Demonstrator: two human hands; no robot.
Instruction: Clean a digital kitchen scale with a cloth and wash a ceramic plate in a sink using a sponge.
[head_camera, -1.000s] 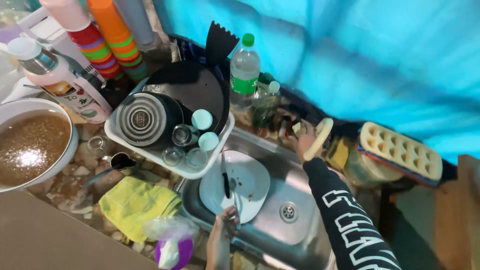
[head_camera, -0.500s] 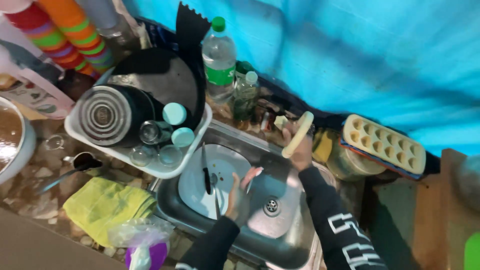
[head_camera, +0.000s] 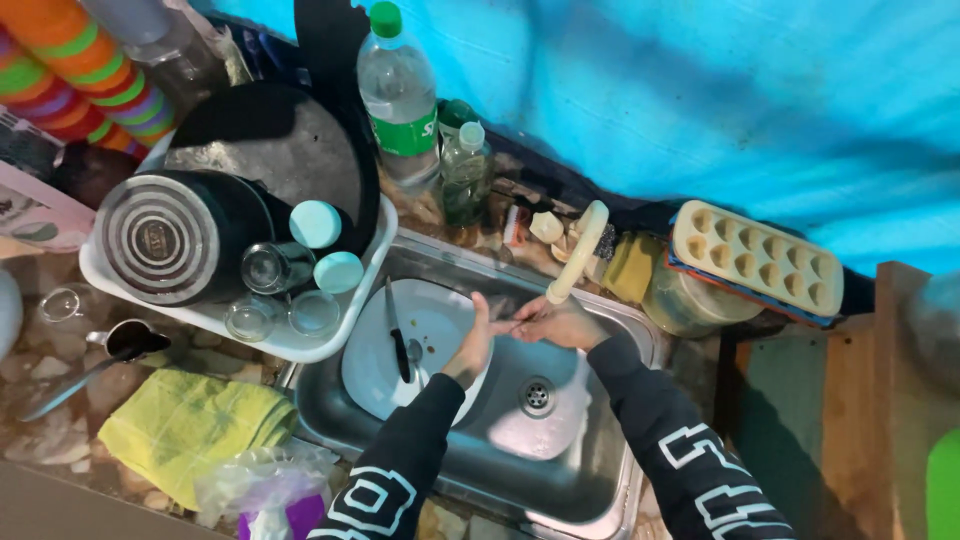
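A bright blue tarpaulin (head_camera: 700, 110) serves as the wall behind the fingers, creased and streaked with darker shadow bands under soft, even light. Below it, on both sides of the fingers, runs a stone-patterned counter (head_camera: 60, 370) in mottled brown and grey. Far right of the fingers stands a wooden frame (head_camera: 900, 380) with a dull green panel (head_camera: 790, 400) set beside it.

Both arms, in black sleeves, extend forward and converge. The left hand (head_camera: 472, 345) stands upright, palm inward. The right hand (head_camera: 552, 322) appears to touch its fingertips.
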